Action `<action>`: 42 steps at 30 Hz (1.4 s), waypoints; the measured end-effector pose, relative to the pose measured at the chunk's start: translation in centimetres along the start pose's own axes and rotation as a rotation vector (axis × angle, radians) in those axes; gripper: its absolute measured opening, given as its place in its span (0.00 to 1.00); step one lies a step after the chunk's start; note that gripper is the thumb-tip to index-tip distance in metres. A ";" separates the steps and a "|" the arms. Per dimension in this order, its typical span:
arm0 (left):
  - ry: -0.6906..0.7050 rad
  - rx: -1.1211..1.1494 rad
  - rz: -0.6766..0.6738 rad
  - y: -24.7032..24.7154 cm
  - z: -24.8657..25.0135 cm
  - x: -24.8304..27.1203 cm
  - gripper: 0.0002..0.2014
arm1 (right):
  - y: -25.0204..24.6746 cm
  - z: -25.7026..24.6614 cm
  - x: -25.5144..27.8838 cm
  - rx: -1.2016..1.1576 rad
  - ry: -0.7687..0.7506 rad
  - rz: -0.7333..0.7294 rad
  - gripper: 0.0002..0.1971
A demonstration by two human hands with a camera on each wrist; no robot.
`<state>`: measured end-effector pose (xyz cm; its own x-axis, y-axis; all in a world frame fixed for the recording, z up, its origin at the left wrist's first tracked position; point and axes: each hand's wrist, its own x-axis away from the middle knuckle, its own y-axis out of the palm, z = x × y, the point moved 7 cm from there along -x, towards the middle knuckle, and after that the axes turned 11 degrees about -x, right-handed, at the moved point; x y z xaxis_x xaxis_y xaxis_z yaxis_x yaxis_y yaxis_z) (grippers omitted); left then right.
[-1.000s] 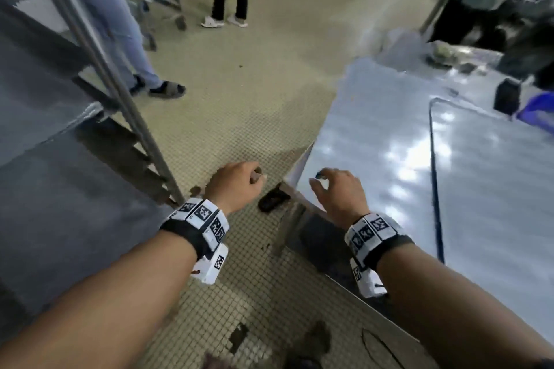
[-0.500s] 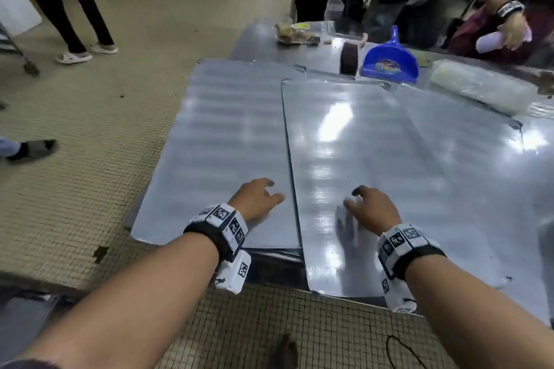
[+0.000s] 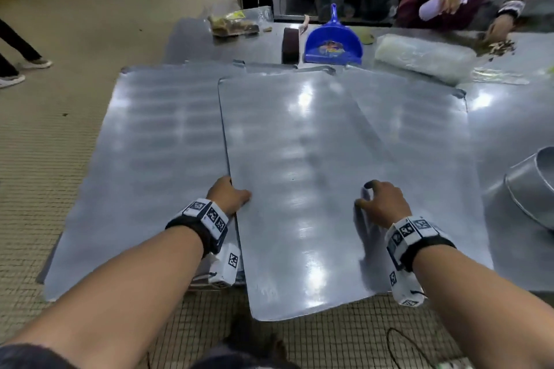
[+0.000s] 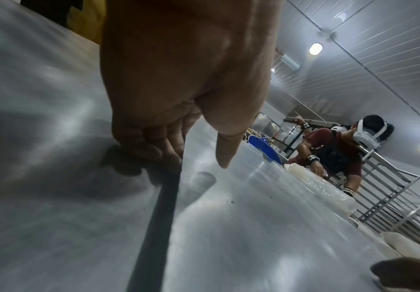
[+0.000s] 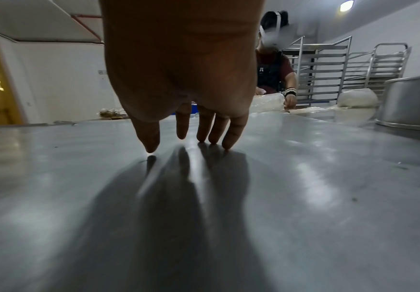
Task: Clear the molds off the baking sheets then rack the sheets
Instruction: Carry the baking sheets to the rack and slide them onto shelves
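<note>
Left hand [image 3: 229,196] now grips top sheet's [image 3: 299,174] edge; right hand's [image 3: 382,204] spread fingertips [image 5: 151,147] press it.

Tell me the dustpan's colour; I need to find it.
Blue; the dustpan shows best in the head view.

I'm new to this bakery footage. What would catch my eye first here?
The shiny top baking sheet fills the middle, overlapping others and overhanging the table's near edge. The left hand grips its left edge; the right hand rests fingertips on it. A blue dustpan stands out beyond.
</note>
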<state>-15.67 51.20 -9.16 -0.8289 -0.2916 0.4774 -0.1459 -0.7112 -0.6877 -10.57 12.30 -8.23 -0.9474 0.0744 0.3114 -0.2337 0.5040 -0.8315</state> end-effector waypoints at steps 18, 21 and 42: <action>0.018 0.160 -0.021 -1.8 1.7 -3.7 0.37 | -4.6 3.5 -9.8 -0.020 0.114 0.038 0.35; 0.009 0.155 0.010 -1.8 1.9 -3.6 0.35 | -5.2 3.7 -11.2 -0.065 0.096 0.032 0.37; -0.202 0.435 0.390 0.8 1.4 -0.7 0.25 | -6.1 4.2 -17.0 -0.576 0.040 -0.194 0.17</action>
<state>-14.51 49.92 -9.30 -0.6523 -0.6677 0.3588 0.4159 -0.7110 -0.5670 6.07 4.32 -10.42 -0.8875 -0.0389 0.4591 -0.2349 0.8954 -0.3782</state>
